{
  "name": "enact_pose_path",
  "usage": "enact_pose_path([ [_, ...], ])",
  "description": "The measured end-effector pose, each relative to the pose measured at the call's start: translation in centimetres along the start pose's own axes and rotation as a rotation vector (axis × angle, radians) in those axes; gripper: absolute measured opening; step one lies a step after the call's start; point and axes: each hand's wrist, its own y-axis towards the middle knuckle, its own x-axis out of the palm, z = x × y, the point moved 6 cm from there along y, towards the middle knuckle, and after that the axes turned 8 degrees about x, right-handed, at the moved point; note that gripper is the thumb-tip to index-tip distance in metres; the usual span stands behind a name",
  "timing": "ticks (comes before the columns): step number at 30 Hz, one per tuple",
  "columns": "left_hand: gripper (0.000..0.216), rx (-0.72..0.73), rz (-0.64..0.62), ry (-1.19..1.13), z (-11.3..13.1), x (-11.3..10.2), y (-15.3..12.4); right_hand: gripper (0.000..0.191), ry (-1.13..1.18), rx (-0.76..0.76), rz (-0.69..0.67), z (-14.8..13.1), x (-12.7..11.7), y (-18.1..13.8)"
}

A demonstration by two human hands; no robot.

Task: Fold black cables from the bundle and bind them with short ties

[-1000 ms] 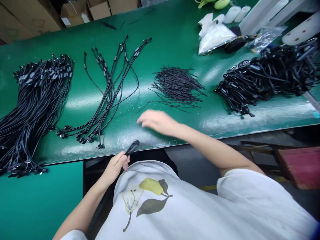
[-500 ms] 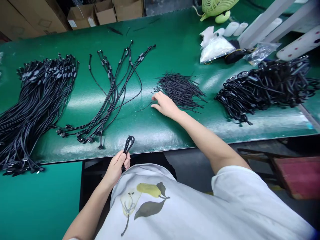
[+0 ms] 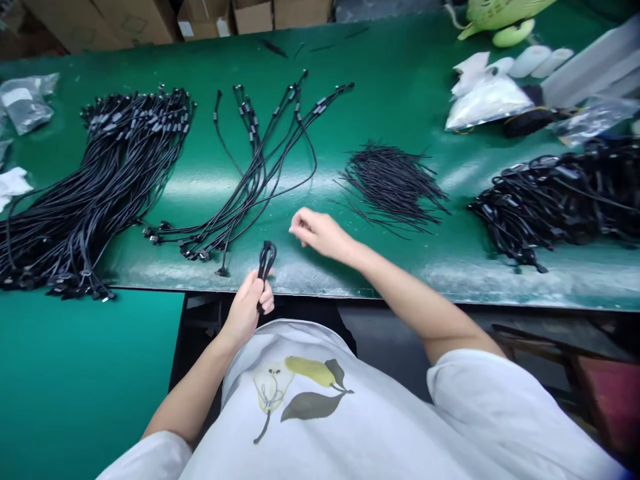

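My left hand (image 3: 250,303) is closed around a folded black cable (image 3: 265,260) whose looped end sticks up above my fingers, at the near edge of the green table (image 3: 380,80). My right hand (image 3: 317,232) hovers just over the table to the right of it, fingers curled in a pinch; whether a thin black tie is in them I cannot make out. The pile of thin black ties (image 3: 393,183) lies a little beyond and right of that hand. A few loose black cables (image 3: 250,180) are spread out beyond my left hand.
A thick bundle of black cables (image 3: 95,180) lies at the left, a heap of coiled cables (image 3: 560,200) at the right. Plastic bags (image 3: 483,100), white rolls (image 3: 540,61) and a yellow-green fan (image 3: 500,17) sit at the back right, cardboard boxes (image 3: 250,13) behind the table.
My right hand reached out to the tie pile, then drew back toward the folded cable with its fingers pinched. My left hand lifted the cable slightly up onto the table edge.
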Motion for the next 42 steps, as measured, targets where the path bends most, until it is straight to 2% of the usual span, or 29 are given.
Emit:
enact_pose_path([
  [2, 0.044, 0.014, -0.022, -0.057, 0.1, 0.4, 0.6, 0.018, 0.42, 0.074, -0.119, -1.2, 4.1, -2.1],
  [4, 0.042, 0.027, -0.02, -0.088, 0.2, 0.4, 1.1, 0.022, 0.706, 0.147, -0.168, -1.9, 7.1, -3.8],
  [6, 0.039, 0.061, -0.007, -0.089, 0.3, 0.1, 1.2, 0.027, 0.833, 0.203, -0.151, -2.0, 8.5, -4.8],
  [8, 0.037, 0.115, 0.004, -0.072, 0.5, -0.4, 1.1, 0.027, 0.84, 0.228, -0.157, -1.8, 8.7, -5.4],
  [10, 0.035, 0.174, 0.007, -0.04, 0.8, -0.8, 0.9, 0.023, 0.729, 0.201, -0.181, -1.9, 8.4, -5.8],
  [12, 0.034, 0.203, -0.004, -0.002, 1.0, -1.0, 0.7, 0.017, 0.5, 0.106, -0.122, -2.3, 7.7, -6.0],
  [15, 0.037, 0.18, -0.043, 0.045, 0.7, -1.1, 0.6, 0.016, 0.088, -0.14, 0.069, -4.0, 6.9, -6.5],
  [18, 0.036, 0.192, -0.02, 0.137, 0.6, -1.9, 0.7, 0.023, -0.25, -0.369, 0.144, -5.8, 7.5, -7.0],
  [21, 0.035, 0.243, 0.011, 0.339, 0.6, -2.8, 1.0, 0.027, -0.563, -0.499, 0.17, -6.8, 8.2, -7.4],
  [24, 0.035, 0.23, -0.018, 0.56, 0.6, -3.2, 1.3, 0.028, -0.819, -0.64, 0.171, -7.8, 8.4, -7.7],
  [28, 0.026, 0.132, -0.144, 0.769, 0.7, -3.1, 1.3, 0.026, -0.965, -1.034, 0.108, -9.2, 8.5, -9.0],
  [30, 0.024, 0.071, -0.23, 0.739, 0.6, -2.8, 0.8, 0.025, -1.001, -1.122, 0.037, -9.3, 8.5, -9.4],
  [34, 0.022, -0.081, -0.325, 0.441, -0.4, -2.5, -0.6, 0.025, -1.059, -1.163, -0.111, -9.3, 8.8, -9.9],
  [38, 0.024, -0.243, -0.337, 0.188, -2.5, -2.6, -1.5, 0.031, -1.093, -1.225, -0.145, -9.7, 9.4, -11.1],
  [42, 0.032, -0.334, -0.3, 0.089, -3.5, -2.9, -1.6, 0.03, -1.221, -1.138, -0.183, -9.6, 10.2, -11.9],
])
